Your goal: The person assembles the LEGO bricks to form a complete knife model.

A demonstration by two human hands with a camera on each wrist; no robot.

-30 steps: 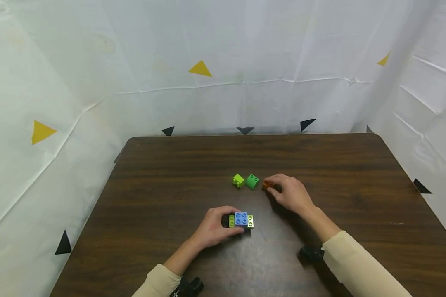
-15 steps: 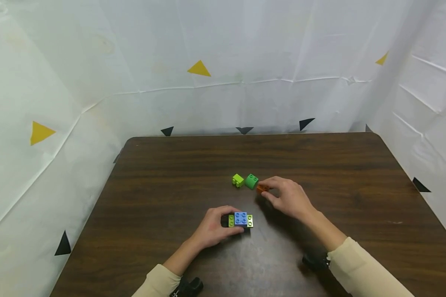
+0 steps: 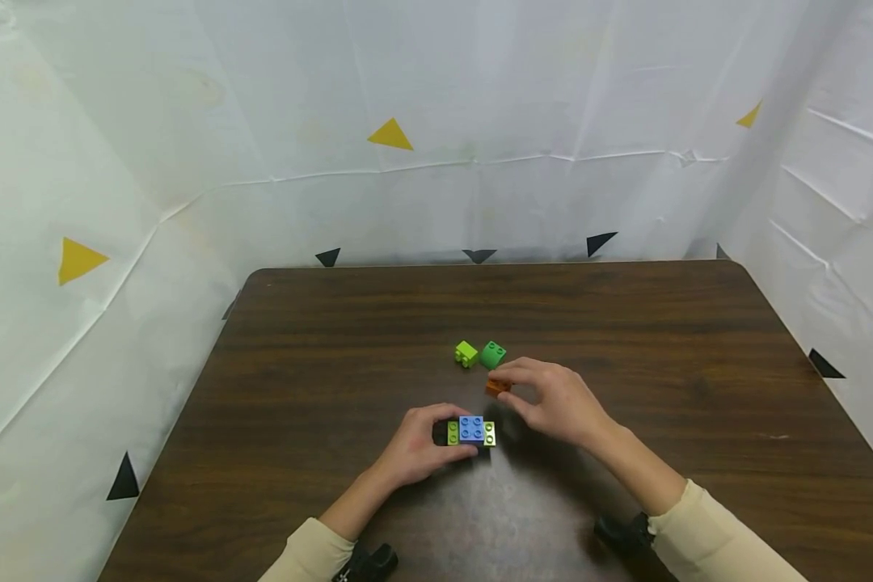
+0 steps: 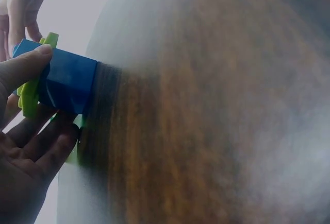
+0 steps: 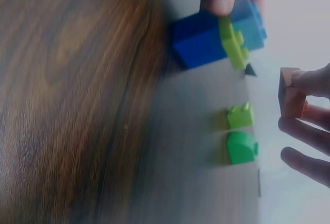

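Note:
A stack of toy building bricks stands on the table, a blue brick (image 3: 471, 428) on top, a flat lime piece (image 3: 490, 434) under it and darker blue (image 4: 69, 80) below. My left hand (image 3: 416, 447) grips this stack between thumb and fingers. Above and behind the stack, my right hand (image 3: 553, 398) pinches an orange brick (image 3: 498, 387) by thumb and fingertips, and the right wrist view shows it held off the table. Beyond the orange brick lie a green rounded brick (image 3: 492, 355) and a small lime brick (image 3: 466, 354), apart from both hands.
The dark wooden table (image 3: 320, 347) has its far edge against a white sheet (image 3: 436, 202) bearing yellow and black triangles. Sheeting also rises at both sides. A black wrist device (image 3: 367, 562) sits under the left sleeve.
My right hand has lifted the orange brick and carried it left and nearer to me, past the green brick towards the stack. The left hand and its stack have stayed in place.

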